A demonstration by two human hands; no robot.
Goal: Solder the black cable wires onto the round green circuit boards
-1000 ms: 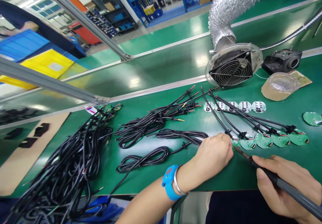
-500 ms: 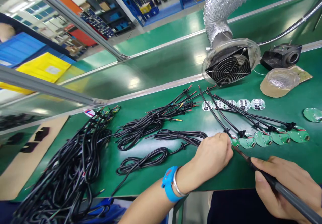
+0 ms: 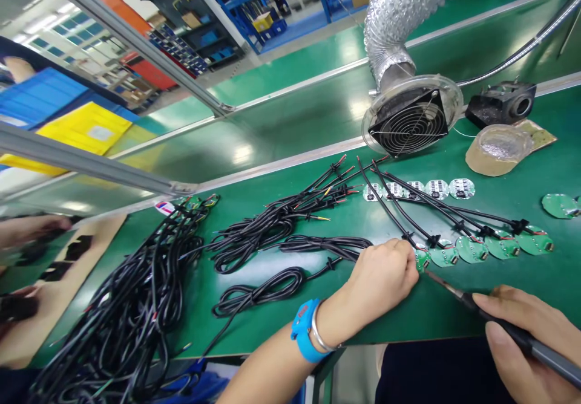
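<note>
My right hand [image 3: 531, 337] grips a soldering iron [image 3: 512, 331], its tip lying just to the right of the leftmost green round circuit board [image 3: 422, 260]. Closed at that board's left edge is my left hand [image 3: 385, 274]; its fingertips are turned away, so what they pinch is hidden. A black cable [image 3: 385, 201] runs down to the board beside my fingers. More round boards [image 3: 472, 249] lie in a row to the right, each with a black cable end and red wires at it. Behind them is a row of white-looking round boards [image 3: 437, 189] with dark components.
A fume extractor fan [image 3: 411, 127] on a silver duct stands at the back. Right of it are a black holder [image 3: 502, 104] and a tan dish [image 3: 497, 150]. Bundled black cables [image 3: 258, 234] and a large cable heap [image 3: 145, 295] lie left. Another person's hands [image 3: 34, 230] work at far left.
The soldering iron has drawn back slightly to the right, away from the leftmost board. My left hand stays nearly in place. Another person's hands have appeared at far left.
</note>
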